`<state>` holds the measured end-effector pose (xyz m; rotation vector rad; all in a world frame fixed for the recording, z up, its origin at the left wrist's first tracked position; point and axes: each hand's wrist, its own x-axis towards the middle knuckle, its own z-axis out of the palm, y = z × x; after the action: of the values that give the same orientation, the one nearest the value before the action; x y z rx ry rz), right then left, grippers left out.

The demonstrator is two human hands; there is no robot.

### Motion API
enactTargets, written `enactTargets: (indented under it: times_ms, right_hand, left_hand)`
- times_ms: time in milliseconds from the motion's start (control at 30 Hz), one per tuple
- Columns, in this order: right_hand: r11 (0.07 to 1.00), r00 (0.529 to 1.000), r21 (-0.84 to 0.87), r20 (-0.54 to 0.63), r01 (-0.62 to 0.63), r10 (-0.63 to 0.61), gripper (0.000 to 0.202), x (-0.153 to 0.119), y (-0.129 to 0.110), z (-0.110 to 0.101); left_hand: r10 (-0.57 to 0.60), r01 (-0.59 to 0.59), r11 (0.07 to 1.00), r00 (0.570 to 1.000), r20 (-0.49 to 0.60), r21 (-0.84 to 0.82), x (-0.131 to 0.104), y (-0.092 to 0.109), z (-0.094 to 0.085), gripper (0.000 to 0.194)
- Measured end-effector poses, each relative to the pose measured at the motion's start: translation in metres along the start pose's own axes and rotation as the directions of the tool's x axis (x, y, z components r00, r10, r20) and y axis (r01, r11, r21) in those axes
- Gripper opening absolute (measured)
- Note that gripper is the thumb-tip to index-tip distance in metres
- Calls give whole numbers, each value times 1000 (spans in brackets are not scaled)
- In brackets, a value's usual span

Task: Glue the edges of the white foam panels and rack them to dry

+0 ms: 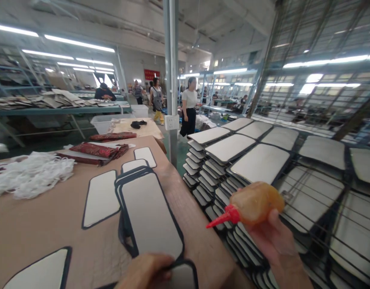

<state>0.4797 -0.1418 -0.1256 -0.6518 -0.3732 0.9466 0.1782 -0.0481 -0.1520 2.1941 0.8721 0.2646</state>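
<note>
My right hand [271, 237] is wrapped round a squeeze bottle [257, 202] of amber liquid, its red nozzle pointing left and slightly down over the table's right edge. At the bottom middle, my left hand [148, 269] grips the edge of a pale panel [181, 277] with a dark border, partly cut off by the frame. Just beyond it lies a stack of similar dark-edged panels [151, 212] with rounded corners. Another panel [100, 198] rests flat to the left of that stack, and one more [40, 271] lies at the lower left.
A wire rack [311, 208] holding many panels stands close on the right. White strips [34, 172] are heaped on the brown table [52, 216], near folded red patterned cloth [94, 150]. A metal post [172, 140] rises beyond the table. Several people are farther back.
</note>
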Motion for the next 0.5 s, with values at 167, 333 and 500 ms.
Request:
enactTargets:
  times_ms: [167,333,500]
  right_hand:
    - [997,994,-65,105,44,-37,68,-1,-7,26]
    - [992,956,-106,290,76,-42,63,-2,-8,54]
    - [981,924,-158,381,109,-41,58,-4,0,72]
  left_hand:
    - [129,-123,991,983,129,-54,19,24,-62,27]
    - [156,-132,987,923,353,-91,20,47,-98,30]
    - [172,-109,982,861,479,-156,16,58,-105,26]
